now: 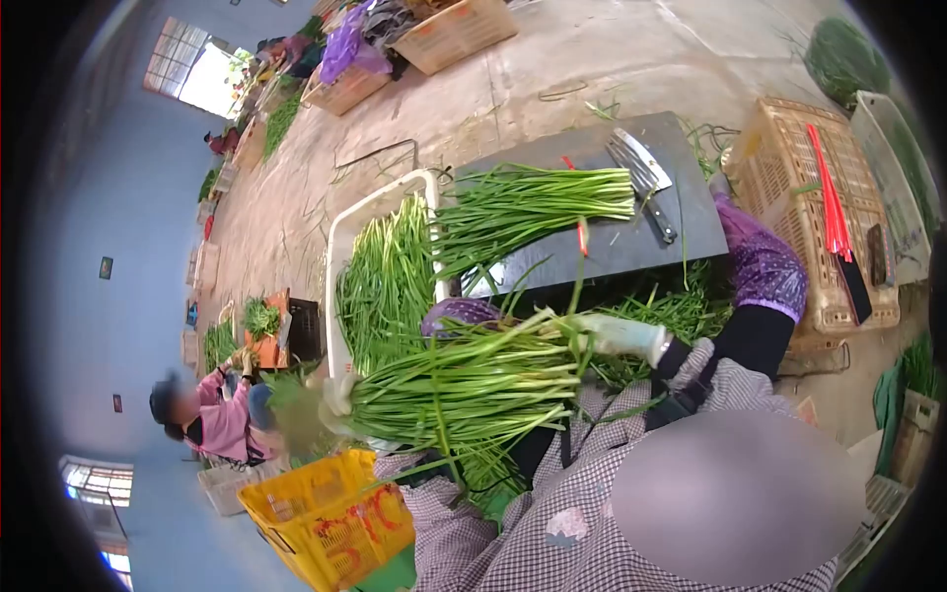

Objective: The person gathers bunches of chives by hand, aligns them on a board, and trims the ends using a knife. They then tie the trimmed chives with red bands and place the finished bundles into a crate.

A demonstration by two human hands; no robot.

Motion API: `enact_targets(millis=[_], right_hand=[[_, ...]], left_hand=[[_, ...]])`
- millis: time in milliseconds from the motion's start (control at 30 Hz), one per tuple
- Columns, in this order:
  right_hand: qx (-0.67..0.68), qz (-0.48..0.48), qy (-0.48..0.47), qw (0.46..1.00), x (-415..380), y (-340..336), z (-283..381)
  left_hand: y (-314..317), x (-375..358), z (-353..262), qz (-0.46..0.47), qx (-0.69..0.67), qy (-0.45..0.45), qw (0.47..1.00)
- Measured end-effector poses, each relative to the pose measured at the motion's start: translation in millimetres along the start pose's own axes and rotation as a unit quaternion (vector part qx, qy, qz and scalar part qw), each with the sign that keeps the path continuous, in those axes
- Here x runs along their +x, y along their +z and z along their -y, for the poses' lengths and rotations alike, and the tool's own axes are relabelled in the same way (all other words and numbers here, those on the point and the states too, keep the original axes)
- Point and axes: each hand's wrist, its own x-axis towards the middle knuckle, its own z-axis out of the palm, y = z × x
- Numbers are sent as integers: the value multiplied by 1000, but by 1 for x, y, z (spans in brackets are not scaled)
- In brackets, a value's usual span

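Observation:
A loose bunch of long green chives point(464, 390) lies across my lap, pale stem ends to the right. My left hand point(340, 395), in a pale glove, is closed around the leafy end; its fingers are partly hidden. At the stem ends, my gloved right hand point(621, 335) is closed on a few stalks, its fingertips blurred. Ahead, a second chive bunch point(543, 202) rests on a dark board point(612, 259), with a red tie strip point(582, 237) under it. Beside that bunch lies a knife point(651, 187) with a black handle.
A white crate point(333, 296) of chives stands left of the board. Right of it, a tan crate point(769, 187) carries red strips point(829, 197). A yellow crate point(326, 513) sits at lower left. Another person point(222, 414) works farther left. Scraps litter the floor.

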Motion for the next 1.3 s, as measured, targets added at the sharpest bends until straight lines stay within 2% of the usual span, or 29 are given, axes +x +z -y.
enact_targets(millis=[33,67,100,167,200,233,267,300,333,367,400,433,467,500,633,700,733,800,833,867,900,967,1033,1100,1167,1200,1233,1267,1300], right_hand=[[6,55,29,998,15,4,-1],[57,83,22,995,22,9,21],[107,110,15,988,30,13,44],[85,24,14,996,35,32,63],[268,-65,-2,961,45,57,10],[438,-152,-16,886,56,80,-41],[413,-180,-120,884,51,81,-39],[412,-179,-117,886,50,80,-49],[489,-198,-39,849,49,82,-73],[559,-216,39,799,47,84,-87],[396,-280,104,868,39,72,-42],[148,-345,-17,927,36,76,-67],[-144,-306,13,941,26,65,-63],[-423,-239,41,873,18,55,-58],[-437,-226,74,867,7,55,-72],[-556,-233,56,796,-1,45,-91],[-567,-241,22,787,-5,42,-93],[-542,-209,37,813,-9,37,-68],[-533,-229,19,814,-12,38,-78],[-521,-211,81,823,-18,30,-87],[-491,-146,224,829,-27,19,-97],[-476,-44,311,822,-54,7,-104],[-435,100,345,826,-57,-3,-52],[-449,132,376,800,-49,-8,-28],[-472,94,342,807,-38,-20,2],[-436,25,311,844,-30,-25,17],[-361,-74,184,911,-26,-24,19],[-273,-171,51,945,-22,-23,22],[-177,-163,10,971,-8,-22,43]], left_hand=[[2,5,-5,-35,-34,-63,997],[-5,15,-11,24,3,-138,990],[0,18,-7,23,7,-137,990],[14,17,7,-7,38,-144,989],[7,20,3,22,49,-153,987],[7,18,4,20,49,-151,987],[11,15,10,8,44,-134,990],[15,11,16,-5,39,-118,992],[31,7,31,-60,45,-79,994],[28,4,26,-63,45,-80,994],[23,2,18,-60,40,-78,994],[16,-1,13,-56,34,-76,995],[22,-2,19,-61,7,-84,995],[16,-5,15,-63,6,-84,994],[-3,-19,6,-137,30,-37,989],[-4,-23,10,-155,0,-16,988],[-4,-26,13,-175,-27,-17,984],[-12,-30,5,-192,-25,-17,981],[-15,-33,1,-207,-25,-16,978],[-5,-31,13,-203,-24,0,979],[-15,-34,-2,-202,-24,1,979],[-45,-38,-39,-150,-31,4,988],[-34,-41,-31,-184,-27,12,982],[-34,-43,-28,-184,-35,55,981],[-39,-45,-31,-188,-43,53,980],[-41,-46,-34,-193,-50,48,979],[-43,-46,-38,-199,-57,41,978],[-44,-45,-40,-205,-54,25,977],[-48,-45,-42,-206,-53,26,977]])
